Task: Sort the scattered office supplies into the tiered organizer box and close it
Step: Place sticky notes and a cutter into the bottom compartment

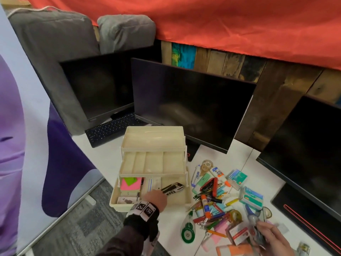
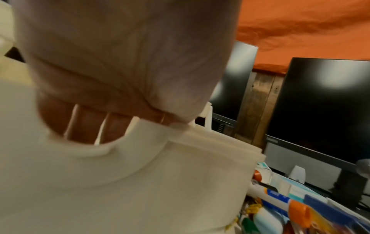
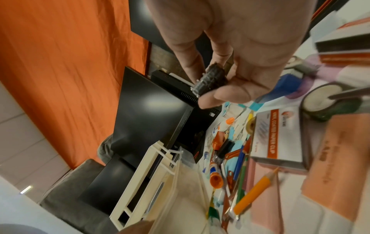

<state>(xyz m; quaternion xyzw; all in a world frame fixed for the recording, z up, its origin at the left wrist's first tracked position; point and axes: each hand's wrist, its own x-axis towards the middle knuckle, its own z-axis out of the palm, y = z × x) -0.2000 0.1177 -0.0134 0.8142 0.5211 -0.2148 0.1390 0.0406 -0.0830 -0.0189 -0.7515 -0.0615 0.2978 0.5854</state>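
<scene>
**Box open, one hand in the tray, the other on a clip**

My left hand (image 1: 156, 198) reaches into the bottom tray of the cream tiered organizer box (image 1: 153, 143), which stands open with its three tiers stepped back toward the monitors (image 1: 191, 106). I cannot tell from the blurred wrist view whether those fingers grip anything; they lie over the tray's front rim. Just beyond them in the tray lies a black utility knife (image 1: 172, 189), and pink and green sticky notes (image 1: 130, 183) sit in the tray's left compartment.

My right hand (image 3: 230, 74) pinches a small black binder clip (image 3: 211, 81) between thumb and fingers, above the heap of scattered supplies (image 1: 221, 204) at the right front of the white tabletop (image 1: 103, 156). In the heap lie a white glue bottle (image 1: 219, 175), a green correction tape dispenser (image 1: 188, 230) and a paper clip box (image 3: 278, 137).
</scene>
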